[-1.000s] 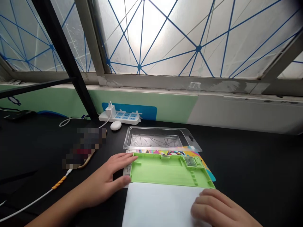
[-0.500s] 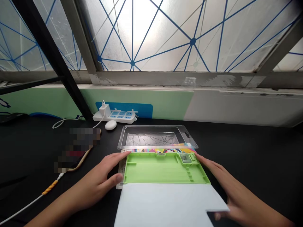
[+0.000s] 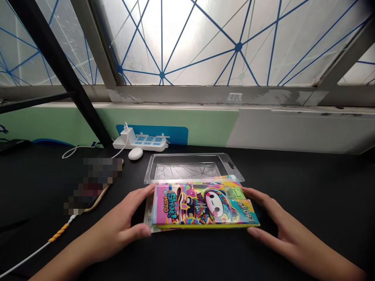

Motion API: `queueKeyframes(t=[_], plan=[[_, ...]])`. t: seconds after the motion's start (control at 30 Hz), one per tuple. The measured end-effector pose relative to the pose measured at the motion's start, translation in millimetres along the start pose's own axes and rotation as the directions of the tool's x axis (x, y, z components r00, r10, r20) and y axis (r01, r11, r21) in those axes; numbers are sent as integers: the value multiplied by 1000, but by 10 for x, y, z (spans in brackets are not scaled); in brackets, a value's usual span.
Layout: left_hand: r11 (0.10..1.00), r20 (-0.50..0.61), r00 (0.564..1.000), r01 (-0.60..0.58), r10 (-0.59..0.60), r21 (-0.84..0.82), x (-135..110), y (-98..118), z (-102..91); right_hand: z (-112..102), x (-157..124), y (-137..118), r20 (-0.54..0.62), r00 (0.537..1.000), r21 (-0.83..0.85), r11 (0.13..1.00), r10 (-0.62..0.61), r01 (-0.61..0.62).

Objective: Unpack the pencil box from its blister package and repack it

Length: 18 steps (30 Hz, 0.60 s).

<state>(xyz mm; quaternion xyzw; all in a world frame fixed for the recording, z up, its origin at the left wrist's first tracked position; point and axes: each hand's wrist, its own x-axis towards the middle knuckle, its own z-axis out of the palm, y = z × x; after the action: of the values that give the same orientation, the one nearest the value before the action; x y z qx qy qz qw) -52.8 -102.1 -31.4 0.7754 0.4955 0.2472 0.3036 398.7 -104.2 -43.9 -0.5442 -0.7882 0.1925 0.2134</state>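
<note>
A colourful pencil case (image 3: 202, 207) with a cartoon hooded figure and the word SPORT lies with its lid down on the black desk, between my hands. A green panel shows at its far right corner. My left hand (image 3: 124, 220) flanks its left end, fingers and thumb spread apart, fingertips at the far corner. At the right end, my right hand (image 3: 277, 220) is spread too, its fingertips by the far corner and its thumb by the near one. A printed card (image 3: 149, 214) pokes out under the case's left side.
A clear plastic tray (image 3: 187, 169) lies directly behind the case. Farther back are a white power strip (image 3: 150, 143) with a plug and a white rounded object (image 3: 135, 153). A pixelated device (image 3: 95, 185) with a white cable (image 3: 26, 257) lies at left. A black post (image 3: 61, 74) rises there.
The white inner-sided lid that lay toward me has swung over onto the green tray, so the printed cover now shows. My right thumb has come up to the near right corner.
</note>
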Motion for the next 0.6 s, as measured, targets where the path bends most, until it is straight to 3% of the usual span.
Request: queueKeyframes(t=[0.13, 0.23, 0.33, 0.4, 0.5, 0.6], plan=[[994, -57, 998, -4, 10, 108, 35, 5, 99, 26, 37, -16, -25, 1000, -22, 1000, -3, 3], [978, -105, 983, -133, 151, 160, 47, 36, 135, 43, 4, -40, -48, 999, 20, 1000, -5, 6], [926, -180, 915, -330, 362, 184, 67, 76, 100, 30, -42, -95, -72, 997, 135, 991, -12, 22], [898, -255, 865, -390, 433, 202, 131, 113, 47, -8, 0, -132, -104, 994, 231, 972, -13, 37], [907, -331, 850, -340, 409, 247, 357, 189, -33, -102, 273, -145, -180, 984, 342, 937, -12, 74], [952, -345, 905, -166, 251, 257, 673, 248, -69, -172, 721, -99, -215, 977, 423, 900, -12, 104]])
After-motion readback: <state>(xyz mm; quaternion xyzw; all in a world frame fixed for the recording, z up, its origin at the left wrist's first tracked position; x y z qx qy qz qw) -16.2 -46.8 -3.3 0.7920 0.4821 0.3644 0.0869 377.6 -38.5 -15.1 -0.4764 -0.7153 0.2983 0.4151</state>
